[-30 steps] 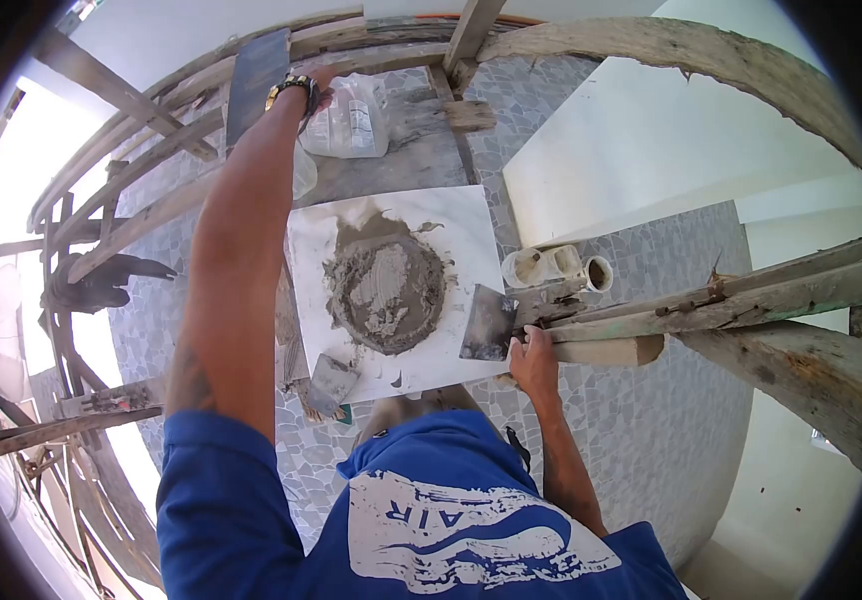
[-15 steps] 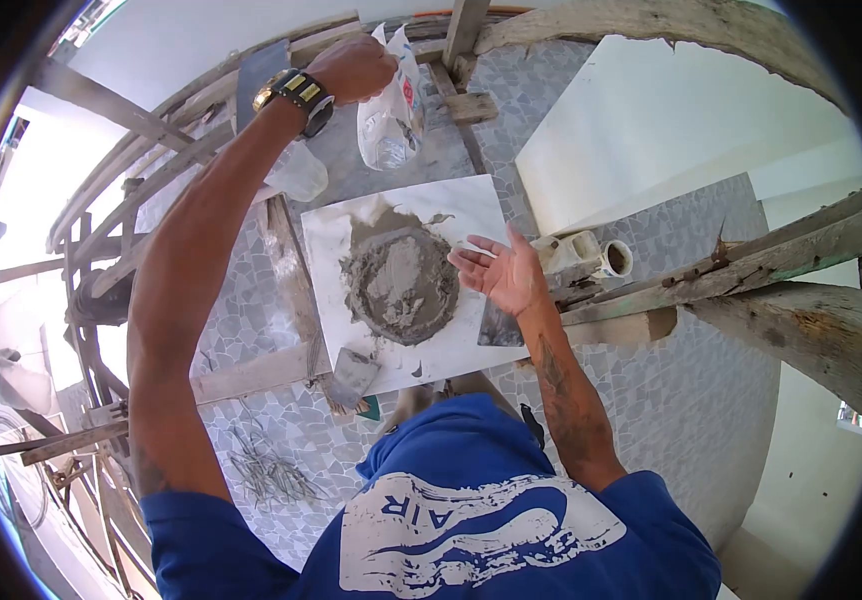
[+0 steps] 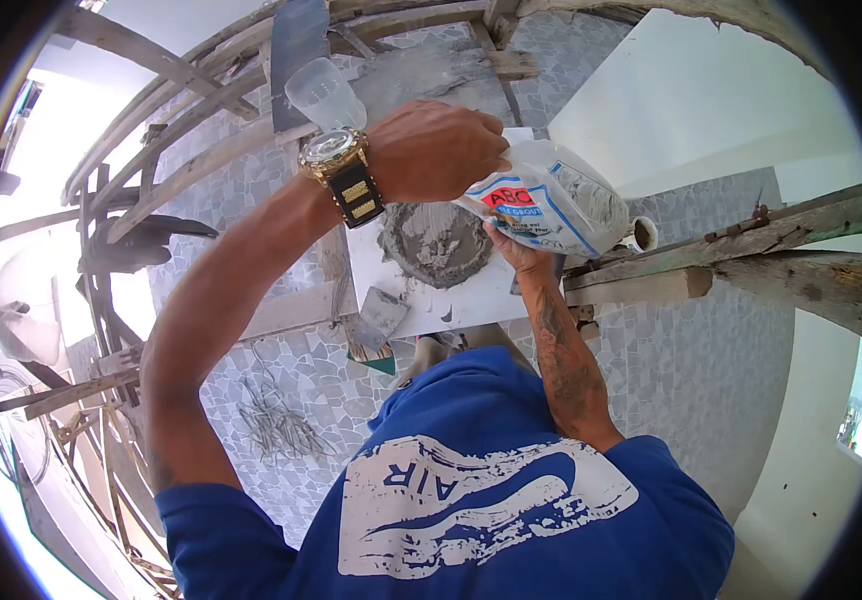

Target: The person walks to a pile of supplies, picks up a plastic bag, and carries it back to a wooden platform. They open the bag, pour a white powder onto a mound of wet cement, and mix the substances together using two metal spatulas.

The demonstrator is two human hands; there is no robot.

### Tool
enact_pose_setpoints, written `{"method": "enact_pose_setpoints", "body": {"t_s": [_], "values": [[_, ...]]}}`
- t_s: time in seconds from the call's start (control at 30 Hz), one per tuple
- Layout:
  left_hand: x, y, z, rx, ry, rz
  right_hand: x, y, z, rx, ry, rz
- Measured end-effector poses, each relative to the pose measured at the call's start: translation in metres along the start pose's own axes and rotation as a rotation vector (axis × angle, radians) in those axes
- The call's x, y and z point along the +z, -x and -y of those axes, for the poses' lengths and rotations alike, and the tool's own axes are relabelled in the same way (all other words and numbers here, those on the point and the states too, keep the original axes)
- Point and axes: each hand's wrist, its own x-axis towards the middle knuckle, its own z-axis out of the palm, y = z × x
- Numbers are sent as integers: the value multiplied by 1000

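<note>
My left hand (image 3: 436, 150), with a gold and black watch on its wrist, grips one end of a white grout bag (image 3: 551, 200) with red and blue print. The bag hangs tilted over the right part of a white board (image 3: 481, 310). Under the bag's lower edge is my right hand (image 3: 523, 252), its fingers partly hidden behind the bag and touching it. Grey wet mix (image 3: 438, 245) lies in a round mound on the board. A grey block-like tool (image 3: 383, 312) rests at the board's near left corner.
A translucent plastic container (image 3: 325, 95) stands beyond the board at the left. A white cup (image 3: 643, 233) is at the right, near a wooden beam (image 3: 751, 235). Wooden poles (image 3: 131, 60) cross the left side. Thin strands (image 3: 281, 420) lie on the tiled floor.
The bag has moved from the far side toward me and to the right, now turned sideways. My right hand, previously open and empty, is now against the bag.
</note>
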Motion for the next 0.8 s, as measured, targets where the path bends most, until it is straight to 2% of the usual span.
{"method": "enact_pose_setpoints", "body": {"t_s": [0.03, 0.13, 0.2, 0.27, 0.33, 0.4, 0.5, 0.63, 0.7, 0.73, 0.8], "values": [[10, 6, 5, 17, -18, -11, -6, 4, 13, -35, 142, -47], [33, 21, 15, 12, -55, 7, 3, 14, 38, -145, 186, -263], [40, 27, 16, -65, -61, 93, -4, 21, 57, -169, 634, -304], [66, 32, 31, -68, -20, 24, -19, 31, 74, -183, 1084, -331], [81, 38, 36, -106, -9, -6, -21, 35, 80, -199, 1336, -336], [92, 40, 36, -172, -16, 8, -17, 37, 83, -210, 1415, -343], [111, 43, 43, -156, -5, -49, -14, 40, 85, -204, 1428, -358], [117, 46, 40, -262, -17, 29, -8, 44, 83, -194, 1457, -360], [125, 46, 45, -268, -29, 40, -1, 45, 81, -140, 1006, -406], [129, 47, 48, -264, -28, 30, 3, 46, 81, -118, 407, -451], [134, 48, 50, -254, -28, 11, 5, 47, 81, -96, 390, -434]]}}
